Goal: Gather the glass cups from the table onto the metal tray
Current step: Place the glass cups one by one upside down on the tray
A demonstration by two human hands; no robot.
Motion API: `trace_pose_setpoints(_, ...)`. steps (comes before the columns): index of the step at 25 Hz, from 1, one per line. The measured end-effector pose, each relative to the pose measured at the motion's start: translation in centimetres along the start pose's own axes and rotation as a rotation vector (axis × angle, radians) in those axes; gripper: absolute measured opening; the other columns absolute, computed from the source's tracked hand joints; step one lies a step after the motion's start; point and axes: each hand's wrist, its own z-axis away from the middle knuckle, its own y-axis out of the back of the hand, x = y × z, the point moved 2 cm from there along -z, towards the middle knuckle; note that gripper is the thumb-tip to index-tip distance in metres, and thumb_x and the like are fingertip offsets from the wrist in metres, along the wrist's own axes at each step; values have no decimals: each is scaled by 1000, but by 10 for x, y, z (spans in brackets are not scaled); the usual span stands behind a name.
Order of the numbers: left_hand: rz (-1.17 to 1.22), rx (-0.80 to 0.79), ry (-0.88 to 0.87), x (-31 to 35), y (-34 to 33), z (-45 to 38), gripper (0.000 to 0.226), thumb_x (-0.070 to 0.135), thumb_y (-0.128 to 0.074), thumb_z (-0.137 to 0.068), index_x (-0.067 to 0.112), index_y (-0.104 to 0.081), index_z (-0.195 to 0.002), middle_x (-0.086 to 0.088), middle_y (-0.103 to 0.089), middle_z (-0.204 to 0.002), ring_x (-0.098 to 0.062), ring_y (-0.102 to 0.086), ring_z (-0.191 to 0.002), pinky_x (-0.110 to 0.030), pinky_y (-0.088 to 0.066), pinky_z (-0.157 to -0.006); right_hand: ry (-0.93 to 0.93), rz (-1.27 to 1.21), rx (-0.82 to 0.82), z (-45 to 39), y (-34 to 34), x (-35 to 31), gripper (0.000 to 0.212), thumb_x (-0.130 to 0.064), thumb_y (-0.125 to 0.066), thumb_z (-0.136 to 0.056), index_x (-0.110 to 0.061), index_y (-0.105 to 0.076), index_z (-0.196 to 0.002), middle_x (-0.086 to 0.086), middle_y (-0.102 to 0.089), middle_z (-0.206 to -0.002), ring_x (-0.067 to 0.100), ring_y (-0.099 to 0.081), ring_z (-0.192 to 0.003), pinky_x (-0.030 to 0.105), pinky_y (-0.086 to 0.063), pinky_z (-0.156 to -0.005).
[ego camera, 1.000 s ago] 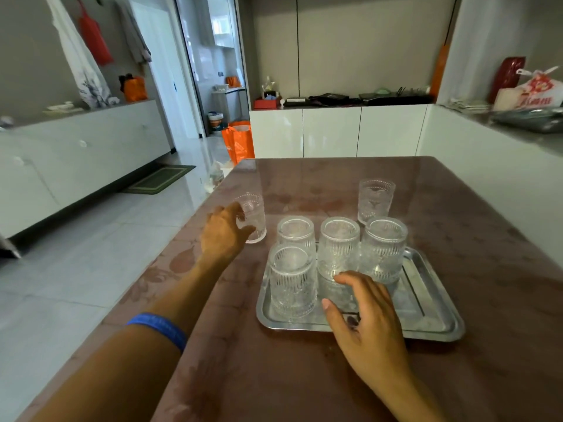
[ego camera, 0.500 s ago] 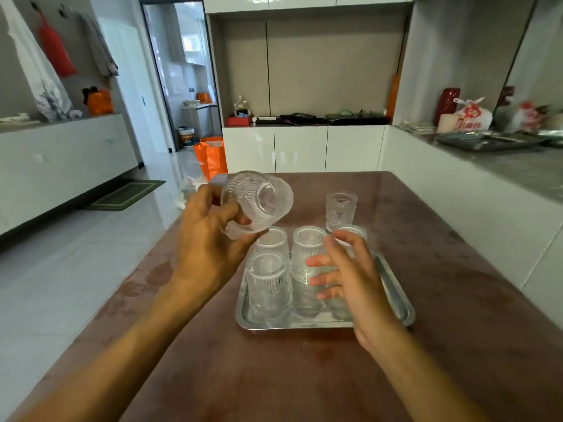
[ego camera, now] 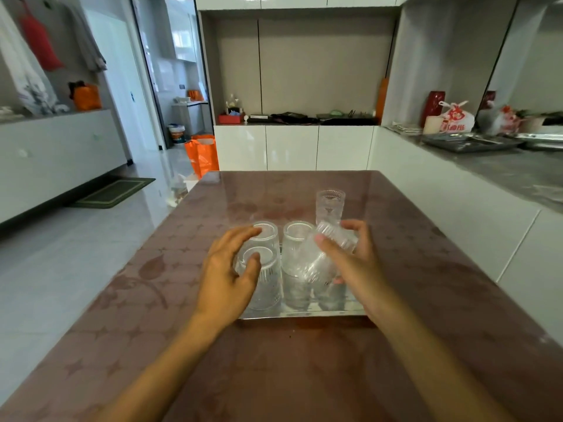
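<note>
The right hand [ego camera: 355,263] clasped a tilted glass cup [ego camera: 326,257] over the metal tray [ego camera: 304,313]; the left hand [ego camera: 227,278] hovered with fingers spread. The tray held upturned cups [ego camera: 268,281]. One upright cup [ego camera: 330,205] stood on the table [ego camera: 304,360] just beyond it.

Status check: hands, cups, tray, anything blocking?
Right hand holds a tilted cup over the tray. Left hand open by the near-left cup. One upright cup on the table beyond. Nothing blocking.

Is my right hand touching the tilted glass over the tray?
Touching. The head view shows the right hand wrapped around the tilted glass.
</note>
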Motion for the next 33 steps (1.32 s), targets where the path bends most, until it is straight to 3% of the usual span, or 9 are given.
trace_pose_setpoints(3, -195, -60, 106, -15, -10, -2, 28, 16, -62, -89, 10, -71, -114, -5, -61, -131, -24, -56, -122, -39, -45, -103, 214, 436, -115, 10, -23, 11, 55, -59, -68, -76, -43, -36, -118, -20, -57, -111, 11, -60, -86, 31, -46, -68)
trace_pose_setpoints(8, -153, -90, 133, -25, -14, 0, 32, 26, -54, -85, 10, -74, -103, -6, -65, -121, -23, -61, -113, -32, -47, -94, 267, 620, -84, 5, -44, 32, 56, -54, -67, -82, -35, -34, -124, -6, -57, -134, 23, -64, -100, 30, -37, -70)
trace_pose_setpoints(13, -113, -83, 107, -29, -17, 0, 27, 27, -55, -86, 11, -73, -99, 3, -61, -115, -19, -60, -110, -33, -47, -94, 300, 602, -76, 0, -42, 46, 63, -56, -73, -76, -37, -35, -122, -5, -57, -132, 23, -63, -102, 34, -49, -71)
trace_pose_setpoints(17, -110, -64, 99, -32, -21, 1, 26, 27, -54, -88, 12, -71, -100, 1, -61, -113, -22, -58, -109, -40, -49, -94, 326, 621, -107, 1, -43, 49, 67, -51, -77, -76, -37, -33, -125, -4, -54, -133, 22, -62, -104, 29, -46, -70)
trace_pose_setpoints(21, -39, -61, 151, -41, -18, 4, 36, 42, -48, -94, 24, -59, -122, 4, -55, -129, -16, -52, -122, -36, -44, -104, 304, 525, -199, 6, -29, 44, 70, -66, -69, -73, -48, -34, -132, -16, -46, -140, 9, -52, -112, 30, -43, -79)
trace_pose_setpoints(24, -35, -12, 293, -73, -2, 1, 42, 43, -44, -99, 26, -48, -137, -2, -50, -143, -20, -46, -130, -39, -38, -108, 285, 348, -80, -9, -2, 28, 60, -73, -60, -74, -51, -42, -127, -21, -52, -133, 5, -58, -106, 33, -52, -81)
trace_pose_setpoints(27, -385, -200, 312, -122, 8, -8, 49, 36, -45, -100, 16, -43, -144, -13, -45, -150, -31, -43, -136, -41, -33, -111, 250, 265, 63, -42, 28, 16, 47, -71, -60, -75, -52, -45, -115, -25, -57, -113, -3, -60, -92, 26, -52, -69)
trace_pose_setpoints(29, -555, -388, 414, -148, 2, -12, 57, 47, -37, -99, 19, -35, -149, -13, -33, -159, -32, -30, -146, -48, -22, -120, 218, 287, 105, -66, 43, 20, 48, -68, -61, -74, -50, -45, -116, -22, -57, -111, -6, -57, -89, 26, -49, -69)
trace_pose_setpoints(33, -725, -523, 383, -175, -13, -15, 67, 62, -18, -93, 31, -25, -152, -3, -18, -165, -25, -14, -153, -50, -8, -123, 101, 291, 105, -125, 50, 41, 64, -56, -72, -73, -35, -47, -128, -9, -57, -119, 11, -60, -99, 28, -48, -74)
